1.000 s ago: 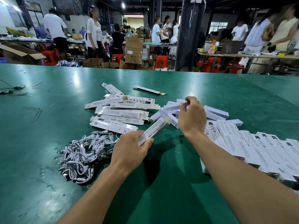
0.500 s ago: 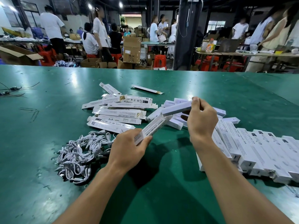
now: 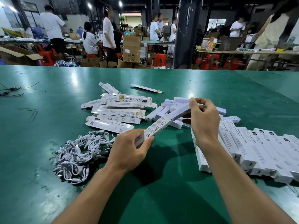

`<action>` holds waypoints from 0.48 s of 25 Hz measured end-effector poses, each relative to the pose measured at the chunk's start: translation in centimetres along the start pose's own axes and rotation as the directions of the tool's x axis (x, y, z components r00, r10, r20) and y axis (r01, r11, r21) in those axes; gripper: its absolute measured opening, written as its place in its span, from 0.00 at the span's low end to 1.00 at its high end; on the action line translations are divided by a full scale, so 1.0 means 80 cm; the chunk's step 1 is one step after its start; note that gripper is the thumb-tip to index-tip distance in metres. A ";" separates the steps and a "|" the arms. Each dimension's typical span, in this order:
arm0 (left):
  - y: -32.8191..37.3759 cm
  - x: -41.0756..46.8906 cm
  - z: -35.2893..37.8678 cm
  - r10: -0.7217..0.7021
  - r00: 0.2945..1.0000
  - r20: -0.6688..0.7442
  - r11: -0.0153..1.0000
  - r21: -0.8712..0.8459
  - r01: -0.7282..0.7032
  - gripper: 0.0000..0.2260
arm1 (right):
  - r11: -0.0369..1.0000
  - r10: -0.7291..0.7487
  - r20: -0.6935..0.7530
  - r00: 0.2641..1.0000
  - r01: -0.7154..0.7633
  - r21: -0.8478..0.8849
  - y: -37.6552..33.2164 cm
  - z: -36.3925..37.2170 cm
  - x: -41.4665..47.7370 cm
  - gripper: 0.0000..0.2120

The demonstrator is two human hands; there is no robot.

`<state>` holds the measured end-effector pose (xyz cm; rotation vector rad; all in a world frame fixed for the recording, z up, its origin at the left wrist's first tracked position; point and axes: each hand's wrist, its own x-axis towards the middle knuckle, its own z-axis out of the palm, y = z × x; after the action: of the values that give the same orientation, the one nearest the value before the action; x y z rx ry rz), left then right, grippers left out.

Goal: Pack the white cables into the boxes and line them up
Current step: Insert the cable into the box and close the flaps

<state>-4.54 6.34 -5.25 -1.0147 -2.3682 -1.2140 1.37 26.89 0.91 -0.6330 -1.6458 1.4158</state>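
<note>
Head view: the left hand point(image 3: 129, 149) grips the near end of a printed box point(image 3: 155, 129), fingers curled under it and thumb along its side. The box slants up and away, off the table point(image 3: 48, 126). Its far end meets a plain white piece point(image 3: 179, 113), which the right hand point(image 3: 204, 122) pinches at the top between thumb and fingertips. Whether that piece is already inside the box I cannot tell.

The cables point(image 3: 80, 152) lie in a tangled pile on the table, just left of the left wrist. Beyond them is a loose stack of flat boxes point(image 3: 119, 112), with one lone box point(image 3: 146, 88) farther out. A heap point(image 3: 168, 107) of plain white pieces lies under the raised box, touching the stack's right edge.

To the right, a row point(image 3: 258, 151) of packed boxes lies side by side, each overlapping the next, and runs off the right frame edge. The right forearm crosses above its near left end.

Green surface shows between the two forearms down to the bottom edge, to the left of the cables, and past the lone box to the table's far edge. Thin black wires point(image 3: 9, 91) lie at the left edge. Behind the far edge stand a dark pillar point(image 3: 184, 38), cartons and people.
</note>
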 end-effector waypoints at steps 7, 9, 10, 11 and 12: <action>0.007 -0.001 0.006 -0.045 0.998 -0.042 0.998 -0.040 0.044 0.16 | 0.989 -0.050 0.290 0.956 0.088 -0.121 0.005 0.020 -0.020 0.16; 0.005 -0.001 0.004 -0.075 0.995 -0.062 0.995 -0.065 0.071 0.17 | 0.995 0.013 0.361 0.932 0.022 -0.093 0.004 0.024 -0.021 0.16; 0.005 -0.001 0.003 -0.067 0.996 -0.060 0.996 -0.059 0.064 0.17 | 0.997 0.026 0.383 0.924 0.005 -0.079 0.002 0.025 -0.021 0.14; 0.006 -0.001 0.002 -0.053 0.997 -0.054 0.998 -0.044 0.050 0.17 | 0.997 0.013 0.394 0.919 0.020 -0.080 0.001 0.024 -0.020 0.12; 0.007 -0.001 0.001 -0.040 0.998 -0.054 0.999 -0.030 0.038 0.17 | 0.995 -0.015 0.396 0.918 0.054 -0.085 0.001 0.023 -0.020 0.10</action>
<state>-4.06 6.57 -5.01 -0.9363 -2.3453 -1.2771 0.58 24.63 0.42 -0.3804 -2.0389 1.5173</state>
